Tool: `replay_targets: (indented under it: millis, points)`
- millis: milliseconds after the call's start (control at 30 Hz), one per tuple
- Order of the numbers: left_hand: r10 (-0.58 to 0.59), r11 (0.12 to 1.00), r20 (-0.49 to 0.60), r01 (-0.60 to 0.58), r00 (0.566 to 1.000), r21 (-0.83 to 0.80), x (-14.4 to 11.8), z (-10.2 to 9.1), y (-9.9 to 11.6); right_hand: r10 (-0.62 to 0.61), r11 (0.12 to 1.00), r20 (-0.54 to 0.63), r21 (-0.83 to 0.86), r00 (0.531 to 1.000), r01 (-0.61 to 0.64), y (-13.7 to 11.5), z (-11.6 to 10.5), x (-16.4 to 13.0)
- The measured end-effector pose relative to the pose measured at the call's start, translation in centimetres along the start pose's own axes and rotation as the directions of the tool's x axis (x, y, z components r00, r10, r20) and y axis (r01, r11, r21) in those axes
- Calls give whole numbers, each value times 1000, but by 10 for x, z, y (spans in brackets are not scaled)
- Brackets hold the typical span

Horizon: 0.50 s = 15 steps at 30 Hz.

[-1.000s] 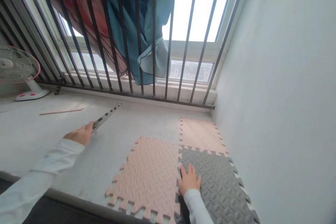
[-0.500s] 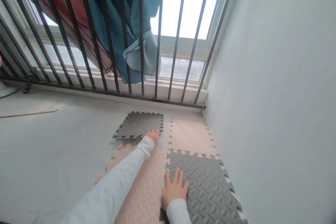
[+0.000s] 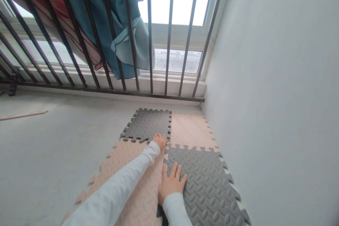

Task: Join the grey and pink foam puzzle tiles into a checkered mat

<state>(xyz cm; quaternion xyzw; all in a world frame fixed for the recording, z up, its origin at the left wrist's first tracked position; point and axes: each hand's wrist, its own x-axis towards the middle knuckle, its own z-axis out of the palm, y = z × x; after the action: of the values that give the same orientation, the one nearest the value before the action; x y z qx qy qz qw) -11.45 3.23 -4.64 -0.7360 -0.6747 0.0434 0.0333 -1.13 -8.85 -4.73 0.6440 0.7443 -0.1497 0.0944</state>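
- Pale floor (image 3: 53,162) runs up to a dark railing (image 3: 103,91).
- Half a second ago a gap separated the dark tile (image 3: 145,124) from the far pink tile (image 3: 191,130); now they meet, beyond the near pink tile (image 3: 147,188).
- Squarish, its far edge roughly parallels the railing; long axis unclear.
- Left hand (image 3: 159,141) at its near right corner, grip unclear; right hand (image 3: 172,184) spread flat on the grey tile (image 3: 205,185).
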Motion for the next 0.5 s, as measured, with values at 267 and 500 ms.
replay_targets:
  millis: [267, 500]
  points:
    - [-34, 995, 93, 25, 995, 98, -5, 0, 0, -2, 997, -36, 72, 999, 4, 0, -13, -8]
    - [-73, 991, 124, 59, 990, 117, 2, -1, 10, 5, 997, -31, 80, 1000, -2, -1, -12, -8]
